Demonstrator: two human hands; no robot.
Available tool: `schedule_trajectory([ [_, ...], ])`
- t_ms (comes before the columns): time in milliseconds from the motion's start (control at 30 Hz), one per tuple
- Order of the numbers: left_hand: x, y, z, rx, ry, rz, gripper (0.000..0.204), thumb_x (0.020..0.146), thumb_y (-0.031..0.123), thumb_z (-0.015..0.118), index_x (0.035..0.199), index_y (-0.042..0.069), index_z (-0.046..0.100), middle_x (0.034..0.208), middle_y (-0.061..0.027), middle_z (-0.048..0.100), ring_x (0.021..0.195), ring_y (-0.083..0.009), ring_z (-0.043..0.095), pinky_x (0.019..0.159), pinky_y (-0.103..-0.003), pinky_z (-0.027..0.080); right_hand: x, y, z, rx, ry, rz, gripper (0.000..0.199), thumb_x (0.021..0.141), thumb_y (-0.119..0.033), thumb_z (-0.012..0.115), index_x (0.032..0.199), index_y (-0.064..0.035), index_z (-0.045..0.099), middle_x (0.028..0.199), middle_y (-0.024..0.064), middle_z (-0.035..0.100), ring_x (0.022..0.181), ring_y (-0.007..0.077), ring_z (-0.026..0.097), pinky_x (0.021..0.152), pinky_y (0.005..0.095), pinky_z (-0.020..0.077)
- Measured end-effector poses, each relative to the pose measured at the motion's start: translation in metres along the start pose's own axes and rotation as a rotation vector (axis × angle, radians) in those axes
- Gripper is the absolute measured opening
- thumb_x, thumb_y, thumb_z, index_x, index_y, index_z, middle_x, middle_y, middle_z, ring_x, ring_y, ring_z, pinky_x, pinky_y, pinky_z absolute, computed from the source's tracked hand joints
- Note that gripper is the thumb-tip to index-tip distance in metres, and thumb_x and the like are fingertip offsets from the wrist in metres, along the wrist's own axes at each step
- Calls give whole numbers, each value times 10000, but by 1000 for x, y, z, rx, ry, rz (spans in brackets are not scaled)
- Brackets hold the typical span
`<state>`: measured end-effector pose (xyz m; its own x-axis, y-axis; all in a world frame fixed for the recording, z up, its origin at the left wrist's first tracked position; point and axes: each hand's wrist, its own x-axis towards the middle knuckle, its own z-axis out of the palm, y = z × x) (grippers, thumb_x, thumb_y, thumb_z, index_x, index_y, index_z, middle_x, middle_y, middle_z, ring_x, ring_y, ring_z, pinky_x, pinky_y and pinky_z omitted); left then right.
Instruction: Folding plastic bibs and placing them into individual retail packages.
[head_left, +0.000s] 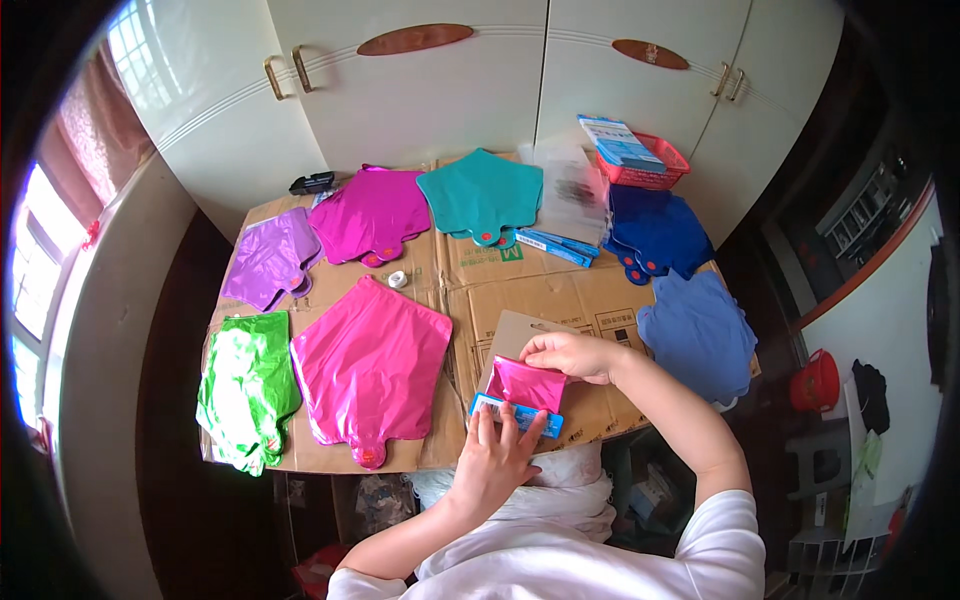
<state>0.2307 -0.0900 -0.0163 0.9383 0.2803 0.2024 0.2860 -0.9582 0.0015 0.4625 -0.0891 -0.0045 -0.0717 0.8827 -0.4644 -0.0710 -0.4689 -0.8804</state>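
Near the table's front edge lies a small folded packet of shiny pink foil [528,384], which looks like a deflated foil balloon. My right hand [578,356] pinches its upper edge between thumb and fingers. Spread over a blue-and-white printed card strip [555,425] along the packet's lower edge are the fingers of my left hand [497,455], pressing down from above. Under the packet is a grey-brown cardboard piece [508,328] with a hanging slot. A stack of flat pink foil balloons [372,365], with a tab toward me, lies left of my hands.
Around the cardboard-covered table [480,290] lie foil balloon stacks: green [245,385], lilac [265,260], magenta [372,212], teal [482,195], navy [660,228] and light blue [698,335]. Clear bags [570,190], blue strips [555,248], a white tape roll [398,279] and a red basket [665,165] stand among them.
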Motion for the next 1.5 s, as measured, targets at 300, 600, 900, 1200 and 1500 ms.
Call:
schedule_trajectory([
  [300, 2, -2, -3, 12, 8, 3, 798, 651, 495, 713, 1342, 211, 431, 1192, -223, 466, 1009, -406, 498, 886, -482, 462, -1, -10, -1, -875, 246, -328, 259, 815, -249, 659, 944, -26, 649, 878, 110, 665, 785, 208, 637, 734, 324, 498],
  [600, 3, -1, -5, 13, 14, 2, 781, 655, 482, 716, 1337, 222, 439, 1189, -212, 479, 1002, -389, 499, 882, -470, 463, 14, -4, -1, -529, 98, -246, 193, 777, -126, 685, 932, -20, 639, 863, 89, 670, 794, 163, 639, 702, 290, 500],
  [900, 5, -2, -5, 17, 28, -3, 735, 667, 472, 710, 1312, 222, 462, 1175, -195, 483, 994, -377, 499, 868, -454, 468, 19, -17, 18, -1089, 333, -530, 324, 793, -222, 675, 1053, -55, 578, 1073, 101, 574, 1030, 251, 546, 889, 385, 431],
  [1200, 7, -6, -5, -1, 93, 13, 609, 719, 417, 674, 1273, 229, 505, 1127, -155, 518, 975, -335, 512, 796, -404, 486, 71, 11, 31, -1333, 588, -917, 341, 845, -170, 550, 1173, -83, 516, 1249, 100, 480, 1223, 292, 389, 1067, 543, 234],
  [1500, 22, -31, -13, 183, 102, 336, 453, 770, 195, 578, 1207, 80, 557, 884, -109, 577, 809, -221, 558, 673, -300, 494, 65, 10, 36, -1378, 671, -931, 350, 782, -185, 572, 1108, -67, 533, 1191, 106, 503, 1202, 277, 401, 1061, 531, 232],
])
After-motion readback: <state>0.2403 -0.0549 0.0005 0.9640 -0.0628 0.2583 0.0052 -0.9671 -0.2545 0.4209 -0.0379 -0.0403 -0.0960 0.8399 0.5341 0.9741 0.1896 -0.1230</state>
